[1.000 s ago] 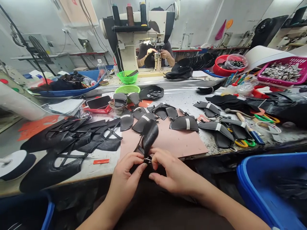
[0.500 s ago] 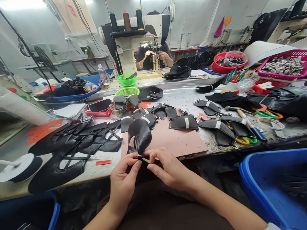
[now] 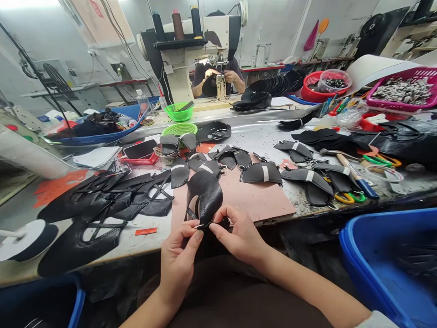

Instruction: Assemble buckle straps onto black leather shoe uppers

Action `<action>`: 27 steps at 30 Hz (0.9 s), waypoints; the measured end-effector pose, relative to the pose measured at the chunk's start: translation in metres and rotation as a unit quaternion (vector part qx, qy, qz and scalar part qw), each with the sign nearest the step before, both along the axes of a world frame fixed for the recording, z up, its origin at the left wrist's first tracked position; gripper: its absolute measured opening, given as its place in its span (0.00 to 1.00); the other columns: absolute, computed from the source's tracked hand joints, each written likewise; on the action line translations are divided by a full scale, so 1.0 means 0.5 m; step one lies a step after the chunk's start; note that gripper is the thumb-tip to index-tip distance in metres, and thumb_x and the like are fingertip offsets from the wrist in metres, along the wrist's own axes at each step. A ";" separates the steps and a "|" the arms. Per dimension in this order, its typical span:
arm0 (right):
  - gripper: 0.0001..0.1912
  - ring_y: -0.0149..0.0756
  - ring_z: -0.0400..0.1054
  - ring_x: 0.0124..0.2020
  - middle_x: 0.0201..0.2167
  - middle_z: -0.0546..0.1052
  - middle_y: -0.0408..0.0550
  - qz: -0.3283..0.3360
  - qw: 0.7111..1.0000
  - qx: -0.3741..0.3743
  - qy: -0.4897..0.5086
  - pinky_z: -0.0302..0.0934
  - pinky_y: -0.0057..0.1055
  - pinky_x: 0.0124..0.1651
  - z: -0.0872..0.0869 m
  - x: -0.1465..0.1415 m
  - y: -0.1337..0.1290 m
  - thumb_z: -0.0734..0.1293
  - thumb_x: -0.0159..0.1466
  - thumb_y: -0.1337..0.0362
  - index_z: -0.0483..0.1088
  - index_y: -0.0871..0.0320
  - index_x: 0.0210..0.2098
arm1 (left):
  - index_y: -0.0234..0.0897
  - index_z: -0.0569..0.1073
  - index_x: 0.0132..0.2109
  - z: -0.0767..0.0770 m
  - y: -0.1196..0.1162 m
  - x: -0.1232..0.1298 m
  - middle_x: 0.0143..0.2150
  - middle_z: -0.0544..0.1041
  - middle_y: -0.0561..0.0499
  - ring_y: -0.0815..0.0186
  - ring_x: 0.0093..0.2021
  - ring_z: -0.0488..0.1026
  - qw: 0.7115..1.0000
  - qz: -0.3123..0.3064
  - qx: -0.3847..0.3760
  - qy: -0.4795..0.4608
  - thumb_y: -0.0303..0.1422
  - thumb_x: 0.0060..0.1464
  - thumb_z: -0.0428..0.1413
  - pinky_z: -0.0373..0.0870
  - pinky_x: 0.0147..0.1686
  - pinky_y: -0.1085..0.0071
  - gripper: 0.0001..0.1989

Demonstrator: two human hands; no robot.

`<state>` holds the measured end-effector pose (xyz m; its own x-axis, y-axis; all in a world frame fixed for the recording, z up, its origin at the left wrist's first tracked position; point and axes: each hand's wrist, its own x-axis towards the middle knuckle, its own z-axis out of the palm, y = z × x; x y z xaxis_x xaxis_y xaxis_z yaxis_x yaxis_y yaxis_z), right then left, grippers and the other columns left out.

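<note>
A black leather shoe upper (image 3: 206, 193) stands up over the front edge of the pink sheet (image 3: 262, 200). My left hand (image 3: 182, 250) pinches its lower end, where a small metal buckle (image 3: 200, 226) shows at the fingertips. Close beside it on the right, my right hand (image 3: 239, 232) has thumb and forefinger pressed together on a thin black strap at the buckle. Behind the upper lie several black pieces with white strips, one of them (image 3: 261, 173) on the pink sheet. More strappy black uppers (image 3: 82, 241) are stacked at the left.
A white spool (image 3: 25, 239) sits at the left edge, near a red strip (image 3: 146, 231). Scissors and a blue-handled hammer (image 3: 365, 186) lie at the right. Blue bins (image 3: 355, 255) flank the bench below. Across it, a person's hands (image 3: 211, 75) work at a sewing machine (image 3: 184, 59).
The upper has shifted slightly right and tilted. The buckle has turned between my fingers, and my right fingertips have come closer to it. The view has moved slightly.
</note>
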<state>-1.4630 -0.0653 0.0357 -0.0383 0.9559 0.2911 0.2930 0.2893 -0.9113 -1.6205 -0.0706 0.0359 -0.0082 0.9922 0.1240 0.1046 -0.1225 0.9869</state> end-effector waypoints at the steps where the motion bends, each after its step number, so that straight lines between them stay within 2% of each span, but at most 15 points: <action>1: 0.03 0.35 0.61 0.28 0.26 0.71 0.44 -0.011 0.999 0.031 -0.018 0.56 0.31 0.31 0.001 0.001 0.001 0.63 0.57 0.65 0.63 0.56 0.28 | 0.36 0.72 0.26 0.002 0.004 0.000 0.36 0.76 0.48 0.61 0.38 0.72 1.000 -0.014 -0.017 -0.015 0.39 0.48 0.59 0.69 0.40 0.67 0.11; 4: 0.02 0.33 0.62 0.28 0.26 0.71 0.43 0.008 0.991 0.126 -0.050 0.56 0.32 0.34 0.007 0.008 0.004 0.62 0.59 0.68 0.63 0.56 0.29 | 0.36 0.73 0.31 0.020 0.021 0.001 0.32 0.75 0.50 0.61 0.35 0.72 0.989 -0.112 -0.096 -0.020 0.40 0.46 0.61 0.69 0.36 0.68 0.12; 6: 0.03 0.33 0.62 0.28 0.27 0.71 0.43 0.042 0.989 0.139 -0.038 0.56 0.32 0.36 0.010 0.015 0.007 0.62 0.59 0.69 0.63 0.56 0.29 | 0.36 0.74 0.34 0.036 0.032 0.003 0.32 0.75 0.49 0.59 0.36 0.72 0.980 -0.163 -0.117 0.013 0.40 0.46 0.61 0.69 0.38 0.66 0.12; 8: 0.03 0.33 0.63 0.30 0.29 0.71 0.43 0.070 0.992 0.101 0.012 0.57 0.32 0.36 0.012 0.021 0.007 0.63 0.59 0.68 0.63 0.55 0.32 | 0.37 0.75 0.35 0.047 0.036 0.006 0.35 0.76 0.48 0.57 0.40 0.72 0.982 -0.166 -0.086 0.040 0.39 0.48 0.59 0.68 0.43 0.63 0.10; 11: 0.12 0.33 0.64 0.32 0.30 0.69 0.42 0.129 0.986 0.021 0.107 0.58 0.30 0.35 0.008 0.031 0.007 0.66 0.58 0.61 0.61 0.54 0.39 | 0.39 0.76 0.32 0.045 0.032 0.006 0.36 0.76 0.48 0.56 0.44 0.71 0.985 -0.166 -0.036 0.034 0.38 0.51 0.58 0.65 0.48 0.61 0.07; 14: 0.17 0.33 0.62 0.29 0.28 0.66 0.41 0.161 0.981 -0.006 0.109 0.57 0.29 0.31 -0.001 0.043 0.009 0.66 0.57 0.52 0.60 0.54 0.38 | 0.41 0.77 0.35 0.029 0.026 -0.004 0.38 0.76 0.49 0.56 0.44 0.71 0.984 -0.177 -0.026 -0.007 0.36 0.52 0.57 0.65 0.47 0.61 0.06; 18: 0.19 0.36 0.60 0.29 0.21 0.65 0.40 0.116 0.989 0.087 0.001 0.56 0.35 0.37 -0.008 0.056 0.013 0.64 0.58 0.45 0.61 0.54 0.31 | 0.43 0.76 0.37 0.013 0.024 -0.016 0.37 0.74 0.52 0.62 0.40 0.70 0.986 -0.161 -0.026 -0.020 0.34 0.54 0.57 0.65 0.43 0.66 0.05; 21: 0.15 0.34 0.61 0.29 0.25 0.68 0.42 0.064 0.988 0.139 0.014 0.56 0.34 0.36 -0.006 0.051 0.012 0.65 0.60 0.51 0.62 0.55 0.28 | 0.42 0.76 0.33 0.014 0.022 -0.013 0.36 0.72 0.53 0.63 0.40 0.69 0.987 -0.156 -0.021 -0.015 0.34 0.54 0.57 0.64 0.44 0.68 0.04; 24: 0.10 0.33 0.62 0.28 0.24 0.68 0.41 0.016 0.987 0.148 0.050 0.57 0.33 0.34 -0.002 0.037 0.006 0.66 0.60 0.60 0.61 0.55 0.27 | 0.41 0.76 0.33 0.019 0.020 -0.005 0.37 0.73 0.52 0.62 0.40 0.69 0.990 -0.136 -0.024 -0.029 0.34 0.53 0.57 0.65 0.42 0.69 0.03; 27: 0.08 0.33 0.63 0.29 0.25 0.68 0.42 -0.015 0.984 0.159 0.074 0.59 0.32 0.34 -0.001 0.024 0.001 0.66 0.60 0.64 0.63 0.55 0.26 | 0.40 0.76 0.34 0.019 0.019 -0.002 0.35 0.76 0.51 0.61 0.39 0.70 0.991 -0.127 -0.026 -0.032 0.34 0.52 0.58 0.65 0.40 0.69 0.04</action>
<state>-1.4511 -0.0647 0.0352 0.0535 0.8160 0.5756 0.1762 0.5596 -0.8098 -1.6213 -0.0608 0.0452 0.2359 0.9684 0.0805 0.0145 -0.0863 0.9962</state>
